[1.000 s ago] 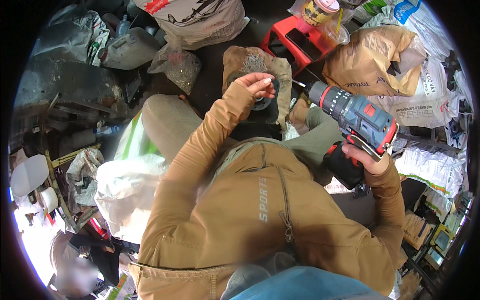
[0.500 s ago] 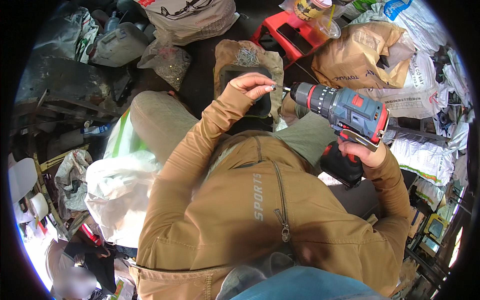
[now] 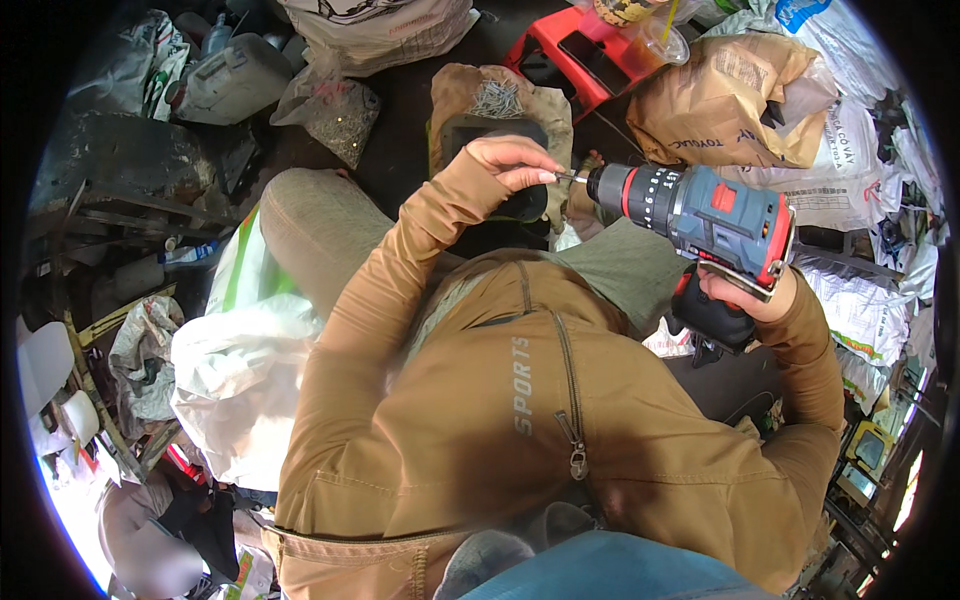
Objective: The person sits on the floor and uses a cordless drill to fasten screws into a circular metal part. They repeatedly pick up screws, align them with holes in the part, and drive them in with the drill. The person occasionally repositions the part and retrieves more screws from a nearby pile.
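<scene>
My right hand point(image 3: 750, 293) is wrapped round the grip of a grey, black and red cordless drill point(image 3: 722, 215), which lies level with its chuck to the left. My left hand point(image 3: 512, 163) pinches a small screw point(image 3: 566, 177) at the tip of the drill bit; the fingertips hide part of it. Beyond the left hand, a pile of silver screws point(image 3: 497, 99) rests on a tan cloth or paper point(image 3: 455, 88). A dark, rounded pad or tray point(image 3: 470, 130) lies just under that hand, partly covered by it.
At the far right stands a red stool point(image 3: 540, 42) with a phone point(image 3: 596, 55) and drinks on it. Brown paper bags point(image 3: 740, 100) and white sacks point(image 3: 850, 290) crowd the right. A clear bag point(image 3: 340, 115), a grey jug point(image 3: 235, 80) and a white plastic bag point(image 3: 240, 390) are at left.
The drill and my right hand have moved slightly to the right. My left hand has gone with them a little, still pinching at the bit's tip.
</scene>
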Action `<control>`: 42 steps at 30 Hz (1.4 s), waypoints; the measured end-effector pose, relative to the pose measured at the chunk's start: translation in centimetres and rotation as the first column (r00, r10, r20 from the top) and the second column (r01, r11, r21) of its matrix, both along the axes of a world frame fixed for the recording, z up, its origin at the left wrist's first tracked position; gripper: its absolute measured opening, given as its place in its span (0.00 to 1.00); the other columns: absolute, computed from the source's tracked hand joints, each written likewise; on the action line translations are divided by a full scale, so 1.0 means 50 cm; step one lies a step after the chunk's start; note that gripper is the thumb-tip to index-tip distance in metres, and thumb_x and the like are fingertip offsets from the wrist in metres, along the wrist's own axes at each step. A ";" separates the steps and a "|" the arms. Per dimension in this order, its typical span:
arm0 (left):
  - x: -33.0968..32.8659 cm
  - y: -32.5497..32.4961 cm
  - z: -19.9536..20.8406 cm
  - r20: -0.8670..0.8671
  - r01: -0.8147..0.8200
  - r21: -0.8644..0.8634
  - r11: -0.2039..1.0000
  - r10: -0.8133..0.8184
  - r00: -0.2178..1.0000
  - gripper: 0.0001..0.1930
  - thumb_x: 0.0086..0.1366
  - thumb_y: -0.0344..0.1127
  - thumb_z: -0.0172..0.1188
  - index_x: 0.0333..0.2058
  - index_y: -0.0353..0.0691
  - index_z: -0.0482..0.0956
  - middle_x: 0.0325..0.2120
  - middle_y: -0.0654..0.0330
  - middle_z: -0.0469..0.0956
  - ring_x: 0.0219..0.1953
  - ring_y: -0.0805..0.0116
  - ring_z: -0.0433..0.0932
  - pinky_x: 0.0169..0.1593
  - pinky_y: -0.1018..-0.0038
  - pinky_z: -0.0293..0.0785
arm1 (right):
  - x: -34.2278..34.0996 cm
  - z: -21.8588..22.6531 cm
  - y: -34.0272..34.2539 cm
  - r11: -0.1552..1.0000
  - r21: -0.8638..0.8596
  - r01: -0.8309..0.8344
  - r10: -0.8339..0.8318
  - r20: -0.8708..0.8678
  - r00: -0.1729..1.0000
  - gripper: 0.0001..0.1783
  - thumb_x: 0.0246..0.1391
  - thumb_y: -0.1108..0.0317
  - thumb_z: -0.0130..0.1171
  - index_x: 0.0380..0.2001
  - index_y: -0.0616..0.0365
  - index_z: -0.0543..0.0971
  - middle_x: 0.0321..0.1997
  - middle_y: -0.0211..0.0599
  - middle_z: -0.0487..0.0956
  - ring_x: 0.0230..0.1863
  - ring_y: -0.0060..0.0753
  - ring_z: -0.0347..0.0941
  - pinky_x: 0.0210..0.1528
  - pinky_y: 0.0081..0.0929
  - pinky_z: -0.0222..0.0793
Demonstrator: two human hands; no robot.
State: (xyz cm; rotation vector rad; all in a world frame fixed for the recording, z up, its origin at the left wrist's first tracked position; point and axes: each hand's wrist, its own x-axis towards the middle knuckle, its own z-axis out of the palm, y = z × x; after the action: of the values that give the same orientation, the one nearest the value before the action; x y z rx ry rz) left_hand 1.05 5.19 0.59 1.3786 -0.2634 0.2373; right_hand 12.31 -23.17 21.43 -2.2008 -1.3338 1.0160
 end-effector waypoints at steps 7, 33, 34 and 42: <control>0.019 0.061 -0.043 0.106 -0.477 0.629 0.614 0.540 0.835 0.43 0.42 0.50 0.75 0.55 0.39 0.69 0.53 0.50 0.70 0.59 0.52 0.65 0.60 0.57 0.61 | 0.042 -0.062 0.039 0.997 0.059 0.055 -0.055 -0.009 0.998 0.31 0.40 0.72 0.66 0.52 0.59 0.70 0.51 0.40 0.74 0.52 0.38 0.70 0.55 0.32 0.67; 0.060 -0.029 -0.204 -0.252 -0.135 0.800 0.585 0.531 0.809 0.52 0.32 0.40 0.75 0.59 0.40 0.58 0.55 0.50 0.62 0.56 0.48 0.62 0.61 0.62 0.62 | 0.174 -0.247 0.236 0.891 -0.414 0.188 -0.230 -0.054 0.972 0.15 0.36 0.69 0.61 0.31 0.63 0.79 0.21 0.41 0.76 0.23 0.37 0.73 0.29 0.33 0.69; 0.060 -0.029 -0.204 -0.244 -0.149 0.792 0.592 0.531 0.812 0.52 0.32 0.40 0.75 0.59 0.40 0.58 0.55 0.51 0.62 0.56 0.48 0.62 0.60 0.62 0.62 | 0.177 -0.247 0.238 0.910 -0.388 0.143 -0.171 -0.037 0.985 0.16 0.36 0.69 0.61 0.32 0.62 0.79 0.22 0.43 0.78 0.26 0.41 0.75 0.32 0.35 0.70; 0.060 -0.026 -0.204 -0.264 -0.147 0.781 0.606 0.536 0.802 0.53 0.30 0.39 0.77 0.58 0.41 0.59 0.54 0.52 0.63 0.55 0.49 0.63 0.60 0.61 0.62 | 0.224 -0.270 0.263 0.900 -0.290 -0.326 0.352 0.043 0.935 0.21 0.37 0.69 0.61 0.40 0.60 0.77 0.35 0.49 0.79 0.38 0.50 0.75 0.43 0.38 0.71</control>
State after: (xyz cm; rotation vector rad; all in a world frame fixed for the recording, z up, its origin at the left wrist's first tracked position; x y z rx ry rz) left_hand 4.07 3.90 -9.62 2.2578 0.4104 0.1037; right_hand 23.51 -10.04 7.93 -2.2866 -1.7602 1.3092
